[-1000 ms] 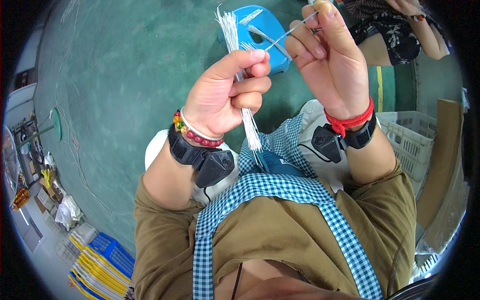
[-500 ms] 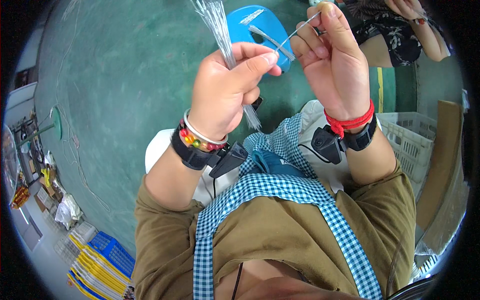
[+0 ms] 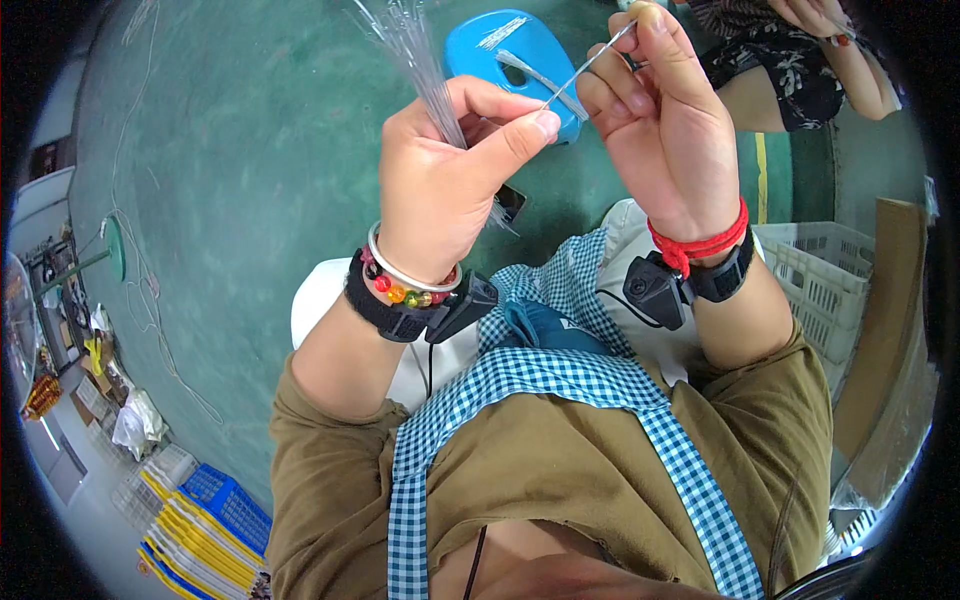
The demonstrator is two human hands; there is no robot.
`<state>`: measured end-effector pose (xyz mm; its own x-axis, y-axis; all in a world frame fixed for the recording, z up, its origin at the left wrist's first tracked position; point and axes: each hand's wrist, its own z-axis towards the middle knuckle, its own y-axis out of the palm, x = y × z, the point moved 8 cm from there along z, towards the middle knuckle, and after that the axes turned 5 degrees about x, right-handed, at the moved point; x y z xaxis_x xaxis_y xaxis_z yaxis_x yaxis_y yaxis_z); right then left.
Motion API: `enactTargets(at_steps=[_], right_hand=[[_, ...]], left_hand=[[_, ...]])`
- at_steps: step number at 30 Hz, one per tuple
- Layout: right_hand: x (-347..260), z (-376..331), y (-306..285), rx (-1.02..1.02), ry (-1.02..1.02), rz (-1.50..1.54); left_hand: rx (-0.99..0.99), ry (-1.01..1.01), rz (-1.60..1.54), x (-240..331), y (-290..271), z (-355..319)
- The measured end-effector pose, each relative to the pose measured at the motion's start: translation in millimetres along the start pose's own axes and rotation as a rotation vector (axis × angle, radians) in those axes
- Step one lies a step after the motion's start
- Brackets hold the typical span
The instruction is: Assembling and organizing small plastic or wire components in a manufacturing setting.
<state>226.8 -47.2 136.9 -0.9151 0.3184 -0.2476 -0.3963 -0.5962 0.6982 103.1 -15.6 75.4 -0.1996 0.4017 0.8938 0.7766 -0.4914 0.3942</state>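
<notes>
My left hand (image 3: 430,190) is closed around a bundle of thin silvery wires (image 3: 425,85), which fans out above the fist and pokes out below it. The thumb and forefinger of that hand also pinch one end of a thin twisted wire strand (image 3: 585,66). The strand runs up and right, taut and slanting, to my right hand (image 3: 672,150). There, thumb and forefinger pinch its other end, while the remaining fingers are curled and the palm faces me. Beyond the strand stands a blue stool (image 3: 468,62), with more silvery wires (image 3: 503,33) lying on its seat.
A person's arm (image 3: 862,85) and patterned shorts show at the upper right. On my right stand a white crate (image 3: 815,285) and a cardboard sheet (image 3: 880,330). Stacked yellow and blue crates (image 3: 205,520) sit at the lower left, and a cable (image 3: 150,290) crosses the green floor.
My left hand has turned slightly, and the wire bundle's upper end has swung left. The strand stays pinched between both hands; my right hand has barely moved.
</notes>
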Motion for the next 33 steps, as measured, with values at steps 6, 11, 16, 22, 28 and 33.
enactTargets(at_steps=[6, 11, 16, 22, 28, 33], right_hand=[[0.2, -0.8, -21.0, 0.024, 0.004, 0.052], [2.1, 5.3, -13.6, 0.004, -0.006, -0.002], [-1.1, -5.2, -37.0, 0.499, 0.058, -0.252], [0.9, 1.5, -18.7, -0.020, -0.018, -0.001], [5.9, -3.0, -4.4, 0.554, 0.078, -0.234], [-4.4, -30.4, -33.8, 1.029, 0.159, -0.456]], left_hand=[[-0.089, -0.306, -0.262, -10.6, 2.6, -1.8], [-0.193, -0.454, -0.360, -22.8, 7.4, -6.5], [-0.288, -0.491, -0.515, -26.7, 13.4, -5.9], [-0.234, -0.501, -0.557, -25.7, 8.9, -4.3], [0.007, 0.008, 0.011, 5.2, -8.6, 0.4], [0.040, -0.004, 0.089, 6.8, -4.9, 0.8]])
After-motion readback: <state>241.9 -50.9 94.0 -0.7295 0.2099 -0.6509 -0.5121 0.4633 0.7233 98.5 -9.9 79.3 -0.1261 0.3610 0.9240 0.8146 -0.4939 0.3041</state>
